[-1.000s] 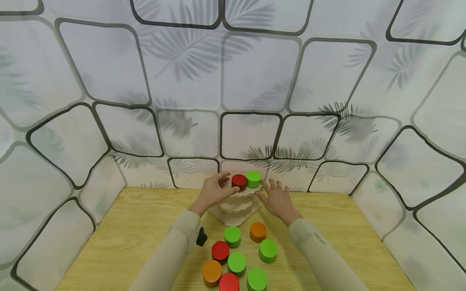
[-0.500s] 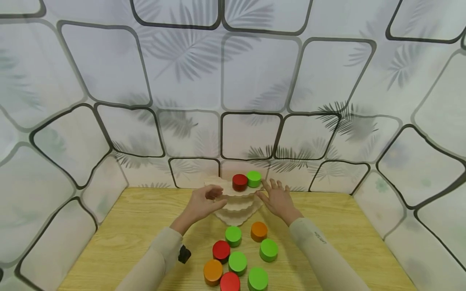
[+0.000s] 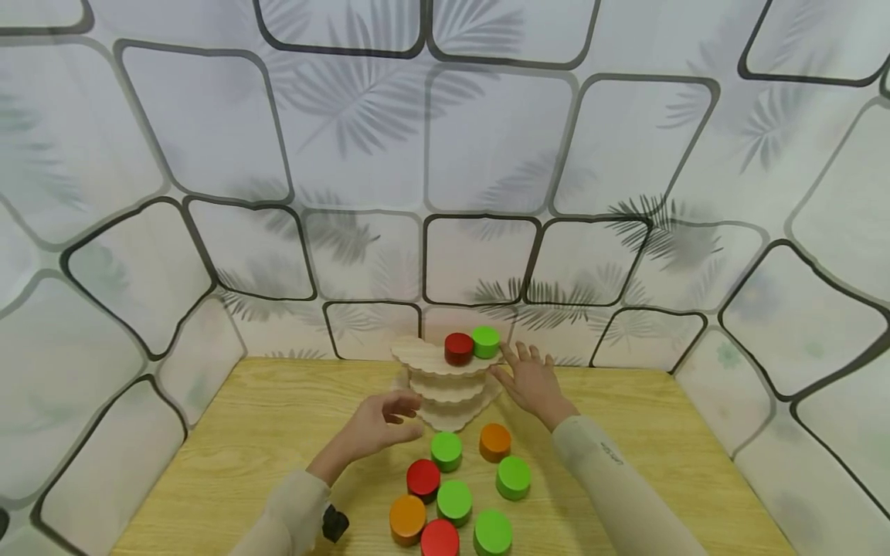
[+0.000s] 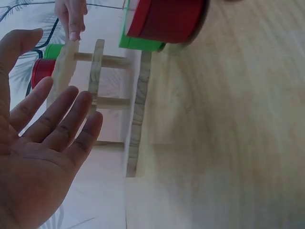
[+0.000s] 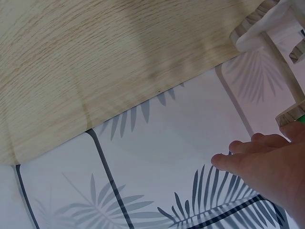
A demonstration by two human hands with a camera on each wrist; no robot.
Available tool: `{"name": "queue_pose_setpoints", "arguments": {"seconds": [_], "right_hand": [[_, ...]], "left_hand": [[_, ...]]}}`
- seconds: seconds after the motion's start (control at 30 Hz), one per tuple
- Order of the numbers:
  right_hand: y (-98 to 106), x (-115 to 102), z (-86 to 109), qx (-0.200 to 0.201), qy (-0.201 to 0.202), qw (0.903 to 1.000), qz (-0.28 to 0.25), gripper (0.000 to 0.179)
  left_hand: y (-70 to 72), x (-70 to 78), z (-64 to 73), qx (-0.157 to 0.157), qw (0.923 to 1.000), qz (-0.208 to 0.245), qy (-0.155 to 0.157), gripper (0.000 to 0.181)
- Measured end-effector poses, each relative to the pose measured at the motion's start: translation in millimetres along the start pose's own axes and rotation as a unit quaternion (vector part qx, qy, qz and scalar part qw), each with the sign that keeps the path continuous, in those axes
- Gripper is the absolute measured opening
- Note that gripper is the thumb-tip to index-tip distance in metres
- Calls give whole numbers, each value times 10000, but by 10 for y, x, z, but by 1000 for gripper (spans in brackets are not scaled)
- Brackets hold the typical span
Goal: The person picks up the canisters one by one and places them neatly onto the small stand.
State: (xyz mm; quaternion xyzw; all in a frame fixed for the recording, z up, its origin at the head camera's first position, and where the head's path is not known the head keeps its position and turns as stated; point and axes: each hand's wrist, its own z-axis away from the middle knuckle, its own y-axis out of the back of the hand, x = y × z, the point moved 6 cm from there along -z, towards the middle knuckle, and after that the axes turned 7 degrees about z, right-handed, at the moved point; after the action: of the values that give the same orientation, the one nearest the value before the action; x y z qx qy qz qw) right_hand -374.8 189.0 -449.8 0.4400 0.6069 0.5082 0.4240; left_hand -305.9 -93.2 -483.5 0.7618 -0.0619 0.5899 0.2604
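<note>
My left hand (image 3: 378, 425) is in front of the wooden three-tier stand (image 3: 448, 390), fingers loosely bent and holding nothing. In the left wrist view the left palm (image 4: 38, 167) shows with fingers spread. On the stand's top tier sit a red round block (image 3: 459, 349) and, right behind it, a green round block (image 3: 486, 342). My right hand (image 3: 531, 384) is at the top tier's right edge, its thumb and forefinger tips right at the rim and the other fingers extended. In the right wrist view, part of the right hand (image 5: 267, 157) shows beside the stand.
On the wooden table (image 3: 264, 432) in front of the stand lie several loose round blocks, among them a green one (image 3: 446, 451), an orange one (image 3: 495, 442) and a red one (image 3: 423, 479). A patterned wall covering (image 3: 480, 259) rises right behind the stand.
My left hand has drawn back from the red block on the top tier, moving down and left towards the near blocks. The right hand stays at the stand's edge.
</note>
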Motion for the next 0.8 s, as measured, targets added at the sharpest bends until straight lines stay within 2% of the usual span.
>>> {"name": "queue_pose_setpoints", "arguments": {"seconds": [0.2, 0.5, 0.67, 0.8], "right_hand": [[-28, 12, 3, -40, -19, 10000, 0, 69], [-45, 27, 2, -66, -55, 9999, -95, 70], [-48, 33, -1, -72, -48, 9999, -87, 70], [-45, 36, -6, -62, -49, 9999, -76, 69]], "left_hand": [[-108, -132, 137, -368, 9982, 338, 346, 52], [-229, -277, 269, -664, 9945, 642, 496, 61], [-262, -328, 325, -725, 9945, 595, 477, 60], [-280, -339, 353, -785, 9952, 495, 312, 60]]}}
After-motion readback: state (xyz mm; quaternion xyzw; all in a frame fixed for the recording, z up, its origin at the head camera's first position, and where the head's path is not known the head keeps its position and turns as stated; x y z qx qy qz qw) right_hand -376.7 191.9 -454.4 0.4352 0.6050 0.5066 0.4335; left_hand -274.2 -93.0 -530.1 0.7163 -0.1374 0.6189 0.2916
